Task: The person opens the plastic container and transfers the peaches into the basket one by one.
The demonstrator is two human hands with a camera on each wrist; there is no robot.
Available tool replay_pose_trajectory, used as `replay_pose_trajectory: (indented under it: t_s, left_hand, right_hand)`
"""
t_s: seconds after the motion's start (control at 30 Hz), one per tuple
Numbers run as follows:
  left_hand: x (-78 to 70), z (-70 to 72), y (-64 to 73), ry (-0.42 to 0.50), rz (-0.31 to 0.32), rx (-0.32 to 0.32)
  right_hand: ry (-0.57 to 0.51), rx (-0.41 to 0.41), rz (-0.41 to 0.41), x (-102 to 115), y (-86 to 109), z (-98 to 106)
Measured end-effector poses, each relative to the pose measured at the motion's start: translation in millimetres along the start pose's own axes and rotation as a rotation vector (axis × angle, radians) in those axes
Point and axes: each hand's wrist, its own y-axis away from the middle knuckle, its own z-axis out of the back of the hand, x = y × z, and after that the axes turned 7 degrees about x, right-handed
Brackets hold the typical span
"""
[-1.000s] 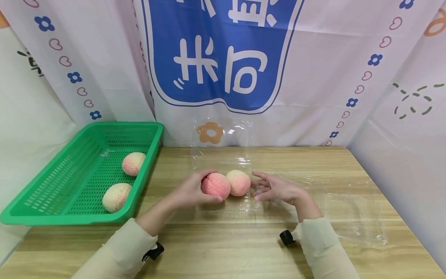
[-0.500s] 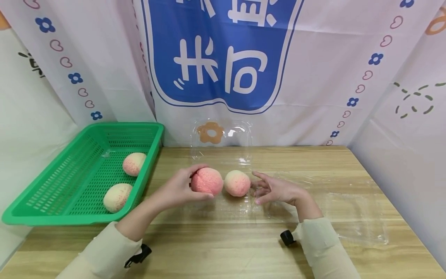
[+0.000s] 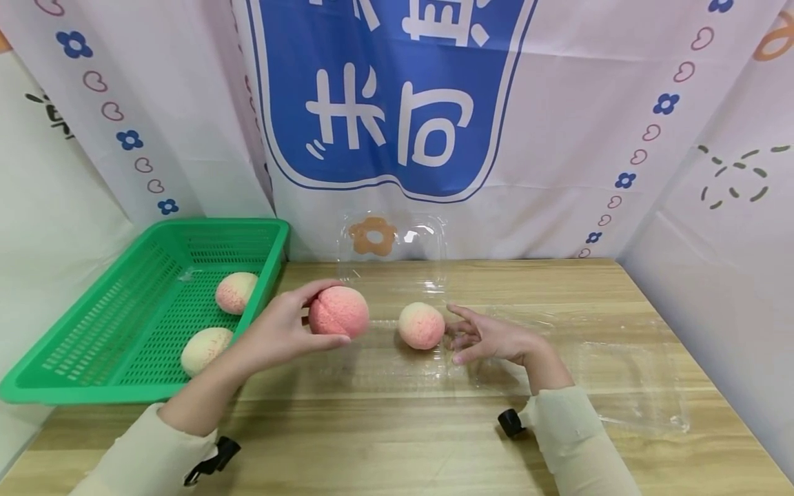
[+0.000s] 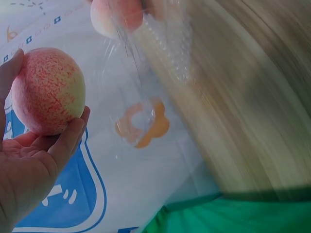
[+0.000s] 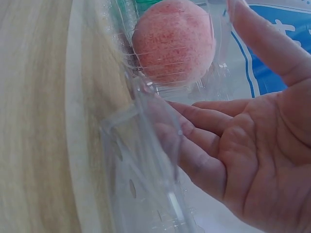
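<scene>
My left hand (image 3: 279, 332) grips a pink peach (image 3: 339, 312) in the air, left of a clear plastic clamshell box (image 3: 393, 375) whose lid (image 3: 422, 249) stands raised at the back. The left wrist view shows thumb and fingers around this peach (image 4: 48, 92). A second, paler peach (image 3: 422, 326) sits in the right part of the box. Beside the box's right wall is my right hand (image 3: 496, 337), fingers loosely bent, holding nothing. In the right wrist view its fingers (image 5: 204, 162) lie at the clear plastic wall, partly behind it; contact is hard to tell.
A green basket (image 3: 93, 394) on the left holds two pale peaches, one farther back (image 3: 237, 291) and one nearer (image 3: 203, 350). More clear plastic packaging (image 3: 626, 372) lies on the wooden table (image 3: 397, 448) to the right. A printed cloth (image 3: 558, 138) hangs behind.
My left hand has carried its peach leftward and slightly up, away from the other peach and toward the basket. The right hand has stayed almost still.
</scene>
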Motion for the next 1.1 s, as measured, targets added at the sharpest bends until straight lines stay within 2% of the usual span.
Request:
replay_pose_trajectory:
  t_s: [0.2,0.4,0.63,0.83,1.1]
  left_hand:
    - [0.3,8.5,6.3,0.002,0.003,-0.015]
    - [6.2,18.3,11.4,0.008,0.047,-0.017]
    - [14.2,32.6,21.0,-0.072,0.075,-0.08]
    - [26.4,40.9,29.8,-0.054,0.104,-0.113]
    - [46.1,52.6,40.4,-0.105,0.127,-0.171]
  right_hand:
    - [-0.025,0.001,0.005,-1.0,0.5,0.2]
    - [-0.028,0.002,0.005,-0.6,0.6,0.3]
    - [-0.037,0.009,0.009,-1.1,1.2,0.4]
    - [-0.038,0.007,0.007,-2.5,1.0,0.2]
    - [-0.032,0.0,0.005,-1.4,1.4,0.0]
